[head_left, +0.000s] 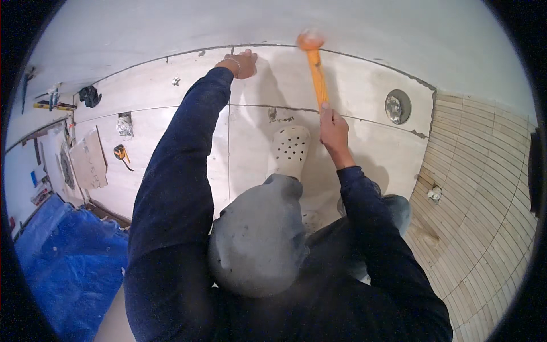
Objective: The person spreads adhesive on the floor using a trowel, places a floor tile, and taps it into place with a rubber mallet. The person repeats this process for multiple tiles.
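Observation:
My right hand (333, 131) is wrapped round the lower handle of an orange mallet (317, 74). The mallet's rounded head, slightly blurred, is up at the dark joint where the pale floor tiles (370, 94) meet the smooth light wall (273, 23). Farther left, my left hand (245, 64) rests against that same joint with its fingers curled. Whatever those fingers may hold is hidden. A thin dark piece sticks up in the joint beside this hand.
At right, a round hole (397, 106) holds crumpled material, near a wall of narrow beige tiles (473, 188). Leftward lie a yellow-black tape measure (120, 153), a cardboard piece (88, 159), a black crumpled bag (89, 96) and a blue tarp (71, 262). My clog (290, 149) stands on the tiles.

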Motion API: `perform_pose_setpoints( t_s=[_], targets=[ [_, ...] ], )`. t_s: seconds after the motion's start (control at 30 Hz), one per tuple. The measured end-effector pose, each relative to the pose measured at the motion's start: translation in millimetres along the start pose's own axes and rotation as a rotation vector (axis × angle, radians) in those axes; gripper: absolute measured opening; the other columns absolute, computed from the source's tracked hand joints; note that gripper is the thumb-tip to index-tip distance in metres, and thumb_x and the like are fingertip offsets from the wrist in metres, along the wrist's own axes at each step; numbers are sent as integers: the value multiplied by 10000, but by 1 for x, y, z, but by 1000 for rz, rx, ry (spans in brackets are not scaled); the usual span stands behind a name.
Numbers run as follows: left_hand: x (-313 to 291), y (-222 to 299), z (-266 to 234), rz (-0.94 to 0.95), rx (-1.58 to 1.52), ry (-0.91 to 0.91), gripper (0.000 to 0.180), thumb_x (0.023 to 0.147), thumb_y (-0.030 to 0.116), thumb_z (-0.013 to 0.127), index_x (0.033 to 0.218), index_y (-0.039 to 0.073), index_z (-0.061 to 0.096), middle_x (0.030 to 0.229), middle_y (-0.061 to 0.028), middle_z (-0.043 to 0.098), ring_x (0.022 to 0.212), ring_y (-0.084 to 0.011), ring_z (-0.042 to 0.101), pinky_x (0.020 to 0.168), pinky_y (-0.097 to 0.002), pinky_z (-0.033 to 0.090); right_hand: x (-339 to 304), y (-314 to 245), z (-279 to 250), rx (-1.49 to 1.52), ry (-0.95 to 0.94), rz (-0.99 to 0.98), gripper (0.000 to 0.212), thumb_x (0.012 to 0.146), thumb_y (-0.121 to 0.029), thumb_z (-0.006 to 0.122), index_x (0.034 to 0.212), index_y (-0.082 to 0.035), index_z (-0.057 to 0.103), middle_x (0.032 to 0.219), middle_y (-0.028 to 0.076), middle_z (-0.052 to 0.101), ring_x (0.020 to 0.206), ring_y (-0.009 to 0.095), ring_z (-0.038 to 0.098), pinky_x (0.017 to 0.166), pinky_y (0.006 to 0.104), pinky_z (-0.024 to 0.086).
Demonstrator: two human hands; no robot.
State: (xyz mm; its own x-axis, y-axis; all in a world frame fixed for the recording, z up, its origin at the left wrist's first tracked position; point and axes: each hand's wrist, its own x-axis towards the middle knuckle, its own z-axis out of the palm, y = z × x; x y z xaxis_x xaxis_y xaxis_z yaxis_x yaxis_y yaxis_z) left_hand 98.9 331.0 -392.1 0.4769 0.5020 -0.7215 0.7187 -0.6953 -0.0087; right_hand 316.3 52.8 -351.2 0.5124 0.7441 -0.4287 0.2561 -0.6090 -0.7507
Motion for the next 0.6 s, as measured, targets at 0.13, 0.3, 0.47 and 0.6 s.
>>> perform_pose_setpoints(
  t_s=[0.13,0.3,0.47,0.6],
  targets=[
    [7,-7,-3,28,55,-61,591,954,276,426,1506,105,302,1588,-167,284,1360,-384,468,1017,-606,430,0,18,1,-75,52,-135,619,999,-540,489,777,24,614,564,101,541,563,188,569,543,371,453],
    [-9,4,-6,-33,-111,-34,552,950,280,416,1473,113,364,1574,-146,321,1416,-352,400,1081,-639,335,-11,2,-8,11,21,44,627,988,-560,492,799,24,616,574,114,543,603,193,593,584,370,472],
    [1,18,-16,-66,-132,-33,570,945,300,415,1479,107,363,1585,-133,307,1452,-316,350,1117,-663,278,7,32,-12,0,9,70,639,979,-582,484,835,25,622,639,155,575,633,247,608,613,395,485],
    [-8,10,-6,-103,-105,-60,588,949,289,380,1502,96,325,1608,-132,259,1472,-303,312,1126,-668,260,-12,-3,-15,-45,1,102,662,1004,-565,412,892,42,651,797,292,653,790,470,649,705,494,501]
  ],
)
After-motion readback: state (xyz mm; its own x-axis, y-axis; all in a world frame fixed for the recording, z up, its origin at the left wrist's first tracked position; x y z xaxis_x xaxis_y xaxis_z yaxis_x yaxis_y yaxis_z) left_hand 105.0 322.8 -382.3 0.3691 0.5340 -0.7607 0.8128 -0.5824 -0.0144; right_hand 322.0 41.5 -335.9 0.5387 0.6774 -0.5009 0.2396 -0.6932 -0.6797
